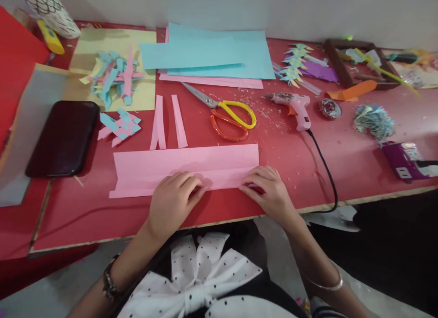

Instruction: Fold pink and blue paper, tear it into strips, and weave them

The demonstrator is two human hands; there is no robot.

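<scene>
Pink paper sheet (186,165), one, laid lengthwise near the front edge of the tabletop (219,211), its near edge turned up in a narrow fold. Both ends of that edge's working stretch are held: the fold is grasped by the fingers of the left hand (173,197) near the middle, and by those of the right hand (268,188) at the near right corner.

Tabletop: red, edged in pale raw board at the front, crossed by a seam at left; backed along the far edge by a plain pale wall (294,12).

Far edge, left to right: yellow sheet (145,96), topped by a heap of woven strips (111,78); blue sheets (219,49), stacked over pink ones; brown tray (371,85), filled with oddments.

Left side: black phone (63,138); beside it, a pink-and-blue woven piece (125,127).

Directly beyond the held sheet: pink strips (179,122), then scissors (212,103), blades parted, pointed towards the far left corner.

Right side: pink glue gun (299,108), surrounded by scraps, its black cord (323,153) hung over the front edge; purple socket box (402,163), placed near that edge.
</scene>
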